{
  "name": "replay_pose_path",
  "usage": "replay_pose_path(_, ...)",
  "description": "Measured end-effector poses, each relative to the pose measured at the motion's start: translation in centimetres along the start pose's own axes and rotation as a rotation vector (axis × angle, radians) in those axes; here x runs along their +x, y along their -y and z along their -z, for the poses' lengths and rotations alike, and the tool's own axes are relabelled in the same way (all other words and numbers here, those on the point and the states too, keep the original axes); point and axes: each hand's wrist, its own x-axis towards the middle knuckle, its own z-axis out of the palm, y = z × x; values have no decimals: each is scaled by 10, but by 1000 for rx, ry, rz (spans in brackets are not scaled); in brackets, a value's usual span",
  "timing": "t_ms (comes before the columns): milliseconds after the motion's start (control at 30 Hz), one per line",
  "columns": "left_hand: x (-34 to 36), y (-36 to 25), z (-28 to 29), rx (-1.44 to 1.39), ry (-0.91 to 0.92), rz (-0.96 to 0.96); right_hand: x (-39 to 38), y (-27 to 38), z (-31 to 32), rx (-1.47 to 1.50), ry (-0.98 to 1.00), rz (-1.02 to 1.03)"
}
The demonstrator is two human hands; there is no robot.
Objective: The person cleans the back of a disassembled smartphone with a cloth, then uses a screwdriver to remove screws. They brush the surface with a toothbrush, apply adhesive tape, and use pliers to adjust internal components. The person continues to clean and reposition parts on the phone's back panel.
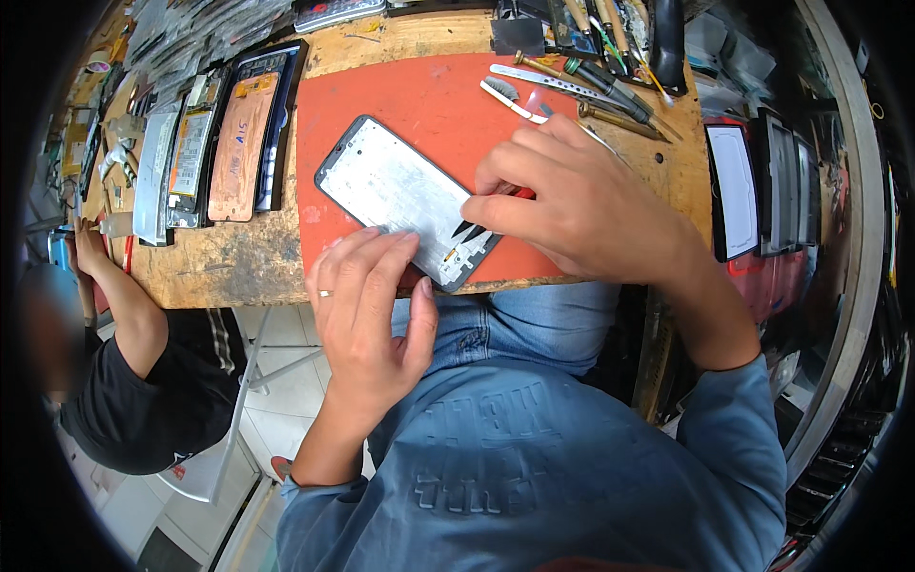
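Note:
A phone frame point(396, 186) with a bare silver-grey metal face and a dark rim lies at a slant on the red mat point(381, 91). My left hand point(367, 305) lies along its lower left edge, fingers stretched out and touching the rim, the thumb apart. My right hand point(572, 191) is closed around black-tipped tweezers point(466, 230), with a bit of red showing between the fingers. The tweezers' tips are over the near end of the frame, beside a small gold-coloured strip point(450, 255). Whether they pinch anything is too small to tell.
Opened phones and a copper-coloured phone panel point(245, 153) stand left of the mat. Brushes and screwdrivers point(615, 95) lie at the back right. Phone screens point(734, 191) are stacked right of the wooden bench point(229, 262). Another person point(152, 391) works at the left.

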Motion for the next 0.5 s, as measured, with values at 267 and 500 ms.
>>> replay_pose_path(267, 0, 3, -9, -32, -5, 16, 7, -7, 5, 70, 64, -5)
replay_pose_path(500, 2, 4, -10, -9, -28, 4, 13, -7, 1, 102, 79, 16)
